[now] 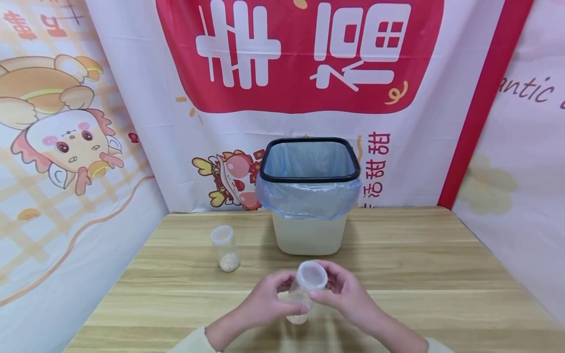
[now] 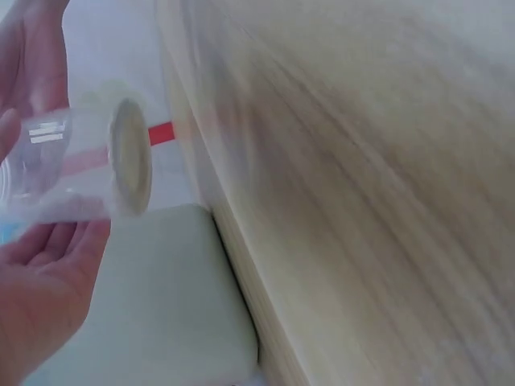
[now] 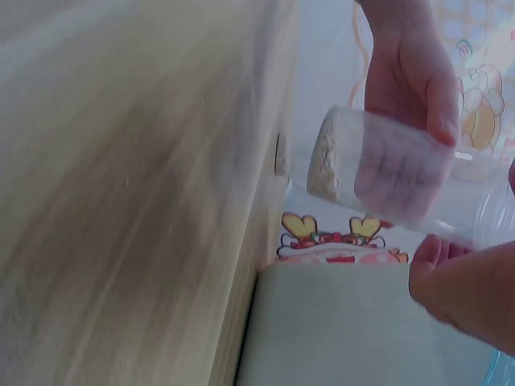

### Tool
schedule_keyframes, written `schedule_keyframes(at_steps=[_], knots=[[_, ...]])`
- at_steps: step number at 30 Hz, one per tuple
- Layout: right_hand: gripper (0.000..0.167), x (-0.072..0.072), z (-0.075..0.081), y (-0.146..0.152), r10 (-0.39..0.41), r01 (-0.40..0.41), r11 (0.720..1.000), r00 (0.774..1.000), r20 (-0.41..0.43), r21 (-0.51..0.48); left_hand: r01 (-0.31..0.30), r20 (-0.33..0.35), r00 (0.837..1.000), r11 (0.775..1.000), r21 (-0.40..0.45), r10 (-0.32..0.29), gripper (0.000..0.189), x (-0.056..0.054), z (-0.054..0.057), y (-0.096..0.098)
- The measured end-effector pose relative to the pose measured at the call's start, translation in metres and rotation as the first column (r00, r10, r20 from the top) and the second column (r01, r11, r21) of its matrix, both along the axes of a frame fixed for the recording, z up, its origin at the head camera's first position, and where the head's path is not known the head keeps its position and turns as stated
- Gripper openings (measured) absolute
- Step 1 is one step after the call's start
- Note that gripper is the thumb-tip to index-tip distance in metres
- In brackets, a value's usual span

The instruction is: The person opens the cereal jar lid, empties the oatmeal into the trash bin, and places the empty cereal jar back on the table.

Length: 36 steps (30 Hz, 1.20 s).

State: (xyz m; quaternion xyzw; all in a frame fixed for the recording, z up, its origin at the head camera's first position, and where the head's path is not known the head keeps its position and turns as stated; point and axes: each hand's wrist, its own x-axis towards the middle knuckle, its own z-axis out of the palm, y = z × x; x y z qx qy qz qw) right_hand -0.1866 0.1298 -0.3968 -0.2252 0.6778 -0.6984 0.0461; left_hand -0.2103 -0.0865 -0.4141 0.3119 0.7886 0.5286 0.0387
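Observation:
Both hands hold a clear plastic jar [image 1: 300,294] just above the table near its front. It leans slightly, and its translucent round lid [image 1: 312,275] faces up. My left hand [image 1: 267,299] grips the jar's body, thumb across the near side. My right hand [image 1: 348,294] holds it at the top, its thumb and fingers around the lid's edge. In the right wrist view, a layer of pale grains [image 3: 324,165] lies at the jar's bottom. A second clear jar [image 1: 223,247] with similar grains stands on the table to the left.
A pale bin [image 1: 310,238] with a blue plastic liner and black rim stands behind the hands, at the back of the wooden table [image 1: 406,260]. Printed cloths [image 1: 300,73] hang behind the table and along both sides.

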Motion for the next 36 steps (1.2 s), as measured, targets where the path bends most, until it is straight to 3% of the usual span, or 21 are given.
schedule_keyframes(at_steps=[4,9,12,15,19,23,27,29,36], knots=[[0.053,-0.004,-0.003,0.007,0.158,-0.157,0.987,0.986,-0.056,0.013,0.078,0.040,0.996,0.997,-0.006,-0.077,0.051,-0.001,0.000,-0.002],[0.060,-0.005,-0.007,0.009,0.190,-0.189,0.982,0.981,-0.043,0.012,0.077,0.060,0.995,0.997,-0.019,-0.076,0.051,0.001,0.000,-0.003],[0.068,-0.003,-0.007,0.005,0.108,-0.108,0.994,0.994,-0.017,0.005,0.030,0.042,0.999,0.999,-0.014,-0.030,0.052,0.002,-0.001,-0.001],[0.074,0.002,-0.006,-0.004,-0.049,0.050,0.998,0.999,0.023,-0.032,-0.062,-0.008,0.998,0.998,-0.018,0.062,0.055,0.002,-0.002,0.002],[0.070,0.010,-0.002,-0.020,-0.249,0.259,0.960,0.963,0.100,-0.106,-0.191,-0.096,0.977,0.981,-0.016,0.189,0.059,0.004,-0.005,0.009],[0.067,0.016,0.000,-0.034,-0.370,0.392,0.912,0.913,0.170,-0.119,-0.278,-0.139,0.952,0.960,-0.031,0.272,0.060,0.008,-0.005,0.016],[0.070,0.020,-0.001,-0.044,-0.448,0.473,0.877,0.868,0.215,-0.083,-0.335,-0.143,0.936,0.939,-0.080,0.322,0.065,0.013,-0.006,0.021],[0.070,0.020,-0.003,-0.046,-0.463,0.489,0.869,0.857,0.227,-0.074,-0.348,-0.149,0.931,0.932,-0.096,0.332,0.066,0.015,-0.006,0.022],[0.066,0.020,-0.007,-0.047,-0.456,0.485,0.871,0.856,0.242,-0.077,-0.351,-0.203,0.924,0.931,-0.104,0.326,0.058,0.017,-0.009,0.021]])
